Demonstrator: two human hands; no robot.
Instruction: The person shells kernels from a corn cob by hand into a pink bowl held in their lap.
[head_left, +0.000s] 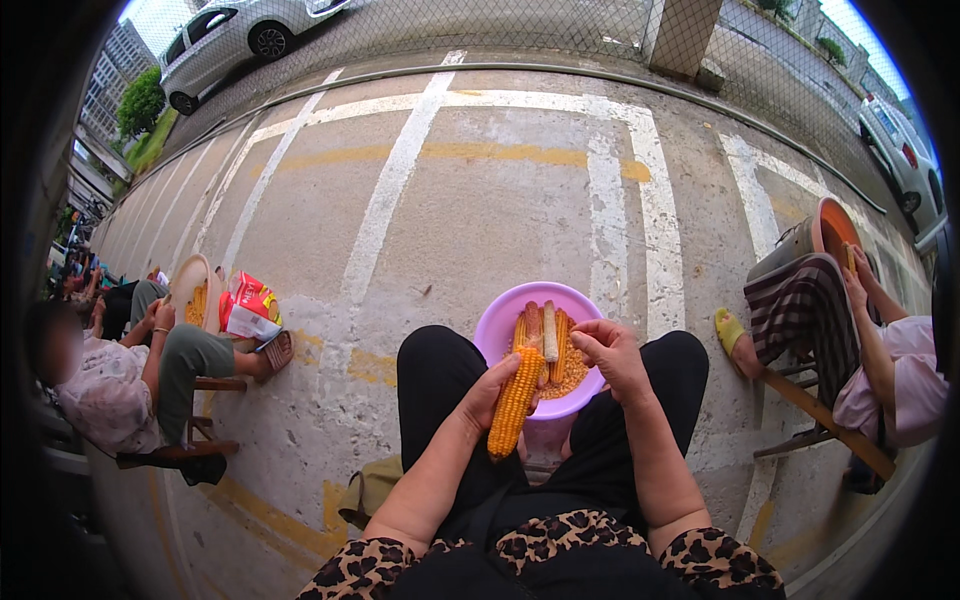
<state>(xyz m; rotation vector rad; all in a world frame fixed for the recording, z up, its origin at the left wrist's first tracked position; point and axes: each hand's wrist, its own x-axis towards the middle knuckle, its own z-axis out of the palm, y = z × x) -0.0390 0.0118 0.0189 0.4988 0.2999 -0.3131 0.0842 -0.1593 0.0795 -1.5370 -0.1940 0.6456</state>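
My left hand (482, 393) grips a dried yellow corn cob (516, 405), its rows of kernels largely in place, slanting down towards my lap. A pink-purple plastic basin (491, 319) sits between my knees. Loose corn kernels (574, 371) cover its bottom. On them rest a bare whitish cob (550, 334), a reddish stripped cob (532, 319) and yellow ears (561, 345) of corn. Over the basin's right side is my right hand (615, 360), thumb and forefinger curled close together. Whether a kernel is between those fingertips is too small to tell.
At left, a seated person (112, 375) has a pale basin (189, 281) of corn beside a red-and-white bag (251, 307). Another person (889, 360) works at right by an orange-lined bucket (834, 225). A khaki cloth item (371, 487) lies by my left thigh.
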